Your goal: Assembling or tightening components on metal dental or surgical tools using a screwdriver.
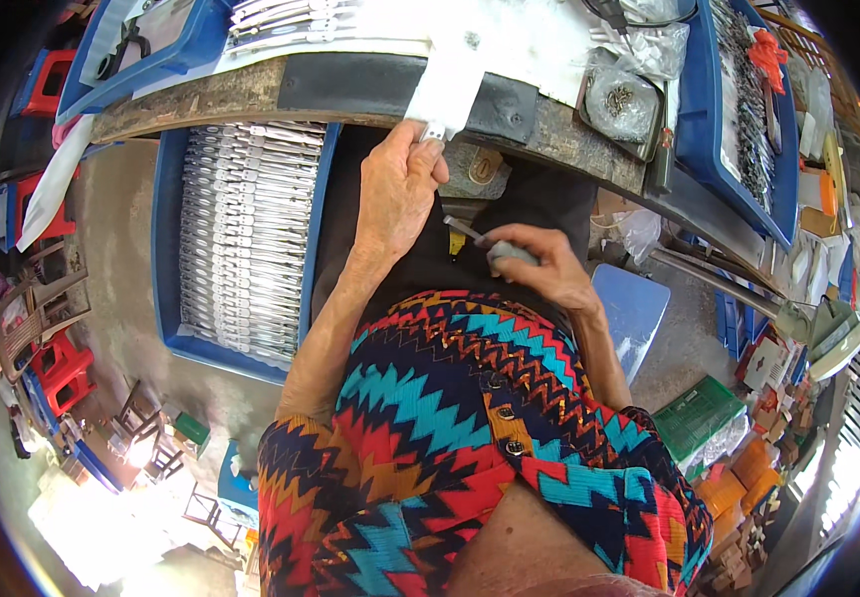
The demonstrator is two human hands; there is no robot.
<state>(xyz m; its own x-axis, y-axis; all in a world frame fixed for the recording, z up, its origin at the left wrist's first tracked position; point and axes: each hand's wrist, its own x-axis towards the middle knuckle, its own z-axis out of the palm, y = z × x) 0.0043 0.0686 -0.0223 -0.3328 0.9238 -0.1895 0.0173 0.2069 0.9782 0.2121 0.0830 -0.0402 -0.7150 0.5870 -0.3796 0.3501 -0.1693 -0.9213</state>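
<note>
Workbench (251,95) seen from above, its worn near edge running across the far part of the view. I see the left hand (397,189) raised to that edge, fingers closed in a narrow pinch on the small metal fitting at the lower end of a white strip (450,85) that hangs over the bench lip; held this way the strip end is probably kept steady against the edge and presented toward the other hand. The right hand (539,264) sits nearer and lower, over the lap, wrapped around the grey handle of a slim tool (480,239) whose metal tip points up and left toward the pinched fitting, though tip and fitting are apart. Just left of the left forearm, below the bench, a blue tray (163,249) holds flat metal pieces (246,239) laid in tidy rows, likely stacked so for easy reach. On the bench itself, a second blue tray (694,109) at the right carries more long metal parts, and a clear bag (621,99) of small dark pieces rests beside it. A blue stool (634,308) stands right of the right wrist, and red stools (62,368) lie at the far left on the floor. I cannot tell what kind of tip the tool has.
</note>
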